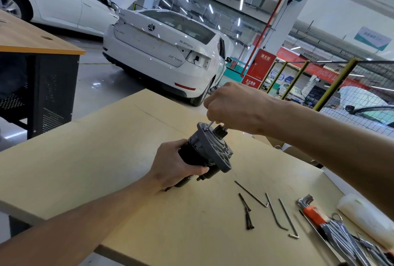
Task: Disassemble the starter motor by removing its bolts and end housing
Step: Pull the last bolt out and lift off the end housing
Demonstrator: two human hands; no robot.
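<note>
A black starter motor [193, 155] with a grey end housing [215, 148] lies tilted on the tan table [106, 159], its pinion gear [219, 131] pointing up and away. My left hand [177, 165] grips the black body from the left. Above the housing, my right hand [236, 106] holds a thin hex key [210, 125] whose tip sits in a bolt on the housing flange. Two long dark bolts [247, 212] lie loose on the table to the right.
Three loose hex keys [275, 212] lie near the bolts. A hex key set with an orange holder [313, 214] and a tray of tools [349, 242] sit at the right edge beside a white roll [366, 216]. White cars [162, 50] stand beyond the table.
</note>
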